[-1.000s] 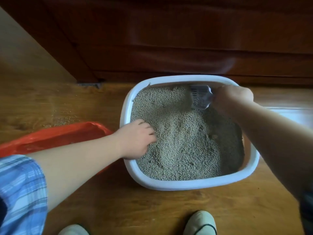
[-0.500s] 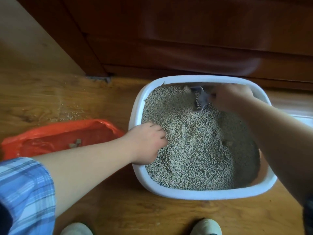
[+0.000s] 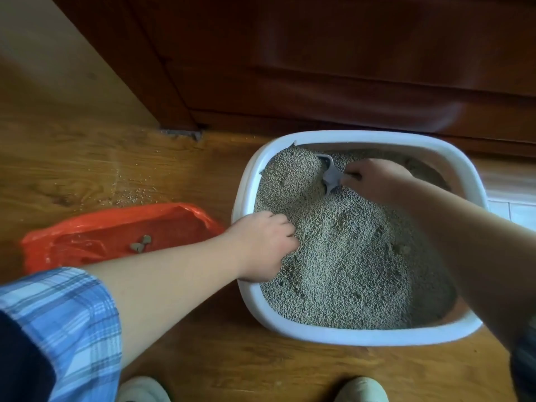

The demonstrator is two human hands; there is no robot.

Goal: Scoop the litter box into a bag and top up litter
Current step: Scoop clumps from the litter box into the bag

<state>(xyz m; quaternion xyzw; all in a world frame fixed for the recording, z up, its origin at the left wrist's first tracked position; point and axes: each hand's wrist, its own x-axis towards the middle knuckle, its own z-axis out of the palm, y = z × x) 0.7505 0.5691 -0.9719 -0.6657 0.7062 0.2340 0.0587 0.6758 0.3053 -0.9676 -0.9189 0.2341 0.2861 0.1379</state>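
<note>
One litter box (image 3: 359, 137) on the floor (image 3: 87, 158) — left rim gripped by the left hand (image 3: 261, 245), fingers (image 3: 285, 229) curled inside. One scoop (image 3: 330, 175) gripped by the right hand (image 3: 374, 178) at the far wall, its blade half buried. One orange bag (image 3: 116, 224) lies beside the box, two clumps (image 3: 141, 243) inside. Two shoes (image 3: 361, 390) — cut off.

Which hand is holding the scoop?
The right hand, at the far side of the box, grips the grey scoop dug into the litter. The left hand only holds the box's left rim.
</note>
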